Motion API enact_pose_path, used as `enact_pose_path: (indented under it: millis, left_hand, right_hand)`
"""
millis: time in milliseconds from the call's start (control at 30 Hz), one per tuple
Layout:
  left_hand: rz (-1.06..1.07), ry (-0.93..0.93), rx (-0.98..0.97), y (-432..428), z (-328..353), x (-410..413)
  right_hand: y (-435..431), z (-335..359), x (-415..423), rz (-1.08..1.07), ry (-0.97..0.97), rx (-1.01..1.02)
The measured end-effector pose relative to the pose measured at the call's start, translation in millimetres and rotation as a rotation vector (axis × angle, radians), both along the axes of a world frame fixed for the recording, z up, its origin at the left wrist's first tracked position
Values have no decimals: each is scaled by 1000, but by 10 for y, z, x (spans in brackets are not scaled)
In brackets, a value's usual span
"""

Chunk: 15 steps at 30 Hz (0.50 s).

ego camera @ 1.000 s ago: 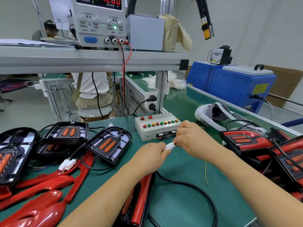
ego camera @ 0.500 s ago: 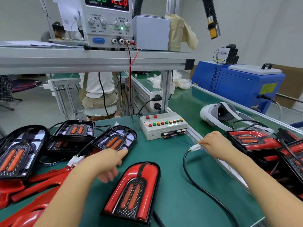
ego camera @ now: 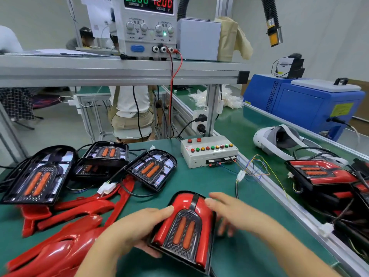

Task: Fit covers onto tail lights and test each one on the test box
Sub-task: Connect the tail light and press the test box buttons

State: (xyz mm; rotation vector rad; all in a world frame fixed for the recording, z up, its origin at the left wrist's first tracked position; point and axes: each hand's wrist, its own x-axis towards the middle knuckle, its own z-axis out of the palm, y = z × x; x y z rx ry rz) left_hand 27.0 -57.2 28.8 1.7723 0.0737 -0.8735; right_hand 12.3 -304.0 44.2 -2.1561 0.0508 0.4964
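Left grip: your left hand (ego camera: 137, 226) clasps the red-covered tail light (ego camera: 185, 228) by its left edge, thumb on top.
Right grip: your right hand (ego camera: 235, 212), blurred, has its fingers spread at the light's right edge; contact unclear.
Room: open green mat (ego camera: 199, 182) ahead, up to the grey test box (ego camera: 207, 154).

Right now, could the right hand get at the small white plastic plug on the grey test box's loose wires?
Probably yes: the right hand is close to the white plug, seems to hold nothing, and only bare green mat lies between them.
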Motion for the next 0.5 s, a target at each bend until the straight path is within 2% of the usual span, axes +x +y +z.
enact_pose_path:
  millis: [300,467,500]
  left_hand:
    - [28,-249,-47,-352,-26,141]
    - [68,-238,123,-515,-41,375]
    - [51,-290,201,-561,-32,405]
  right_hand:
    - [61,-215,152,-277,27,380]
    - [74,-268,255,-396,-135,366]
    - [81,-271,271,-411,-183,355]
